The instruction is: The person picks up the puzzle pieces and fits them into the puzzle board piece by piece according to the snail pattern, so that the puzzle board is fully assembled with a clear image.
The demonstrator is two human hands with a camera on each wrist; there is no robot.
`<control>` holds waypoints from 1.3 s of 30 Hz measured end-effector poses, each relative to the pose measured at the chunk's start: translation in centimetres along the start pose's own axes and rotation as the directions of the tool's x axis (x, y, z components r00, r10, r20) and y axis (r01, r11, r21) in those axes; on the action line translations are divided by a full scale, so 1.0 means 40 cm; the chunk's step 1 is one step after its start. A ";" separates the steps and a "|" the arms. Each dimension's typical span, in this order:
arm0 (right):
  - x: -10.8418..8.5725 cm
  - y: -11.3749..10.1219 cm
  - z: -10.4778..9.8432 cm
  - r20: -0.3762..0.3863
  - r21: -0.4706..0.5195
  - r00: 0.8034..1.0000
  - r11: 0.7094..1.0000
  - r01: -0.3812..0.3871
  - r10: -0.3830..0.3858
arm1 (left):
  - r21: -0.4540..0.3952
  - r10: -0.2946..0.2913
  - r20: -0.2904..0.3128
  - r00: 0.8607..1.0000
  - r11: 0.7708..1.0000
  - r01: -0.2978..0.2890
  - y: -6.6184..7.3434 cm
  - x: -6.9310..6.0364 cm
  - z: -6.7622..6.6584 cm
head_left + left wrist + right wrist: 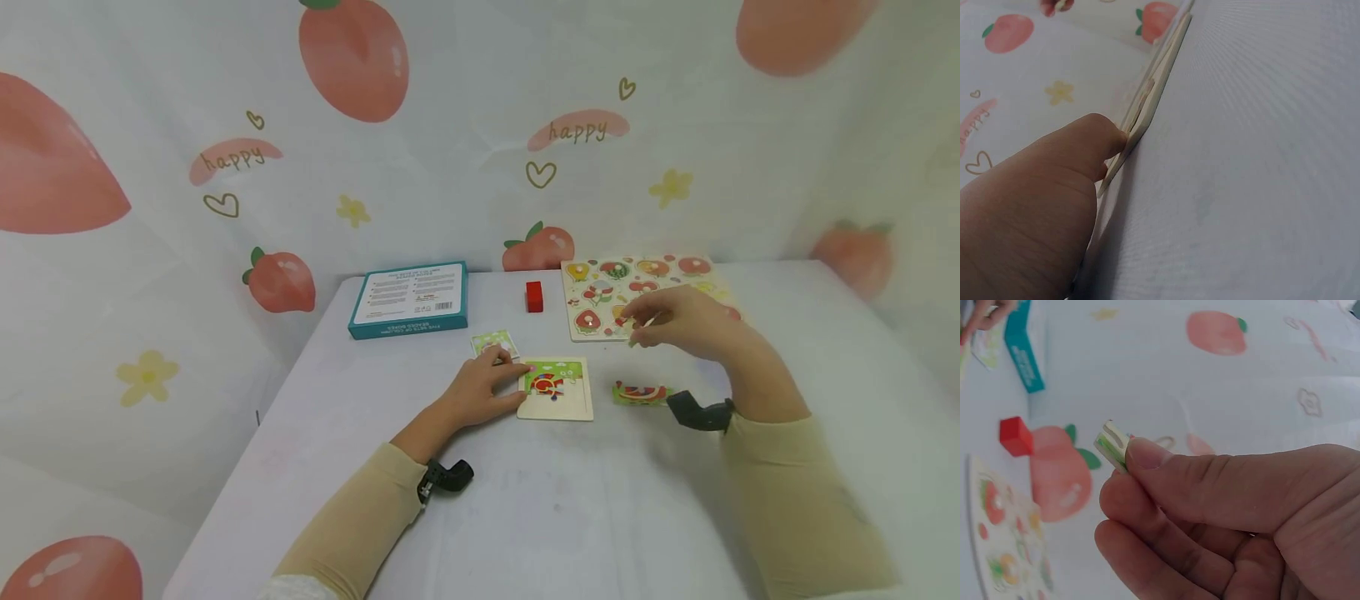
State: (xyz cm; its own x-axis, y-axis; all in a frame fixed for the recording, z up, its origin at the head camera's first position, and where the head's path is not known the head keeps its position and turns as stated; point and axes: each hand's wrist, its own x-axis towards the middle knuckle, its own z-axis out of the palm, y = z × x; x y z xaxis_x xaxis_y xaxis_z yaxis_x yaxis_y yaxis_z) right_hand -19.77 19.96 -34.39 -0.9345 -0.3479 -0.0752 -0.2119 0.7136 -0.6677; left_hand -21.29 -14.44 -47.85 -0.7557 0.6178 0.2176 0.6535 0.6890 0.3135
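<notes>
My left hand (pixel 480 387) rests at the left edge of a square wooden puzzle board (pixel 555 410), its thumb and index finger touching it. Some green and red pieces lie in the board's upper left; bare wood shows on its right and lower parts. In the left wrist view, the thumb meets the side of the thin board (pixel 1141 125). Raised to the right, my right hand (pixel 686 321) pinches a small puzzle piece (pixel 1112 445) with a green printed side between thumb and index finger. Below that hand, loose puzzle pieces (pixel 641 393) lie on the table.
A fruit peg puzzle (pixel 581 300) lies at the back right, partly behind the right hand. A red block (pixel 534 297) stands at the back middle. The teal-edged box (pixel 408 300) is at the back left. A small printed card (pixel 493 340) lies beyond the left hand.
</notes>
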 end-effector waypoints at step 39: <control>0.105 0.009 0.276 0.047 0.000 0.998 1.000 -0.028 0.028 | -0.012 -0.021 0.017 1.000 1.000 0.022 -0.002 -0.001 0.003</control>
State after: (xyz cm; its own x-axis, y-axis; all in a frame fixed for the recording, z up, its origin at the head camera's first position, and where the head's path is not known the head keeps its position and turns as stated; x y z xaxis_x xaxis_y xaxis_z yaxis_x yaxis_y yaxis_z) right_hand -20.63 12.04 -43.14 -0.9256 -0.3561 -0.1288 -0.1856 0.7231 -0.6654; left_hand -21.32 -14.47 -47.98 -0.7687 0.6091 0.1951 0.6363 0.6974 0.3296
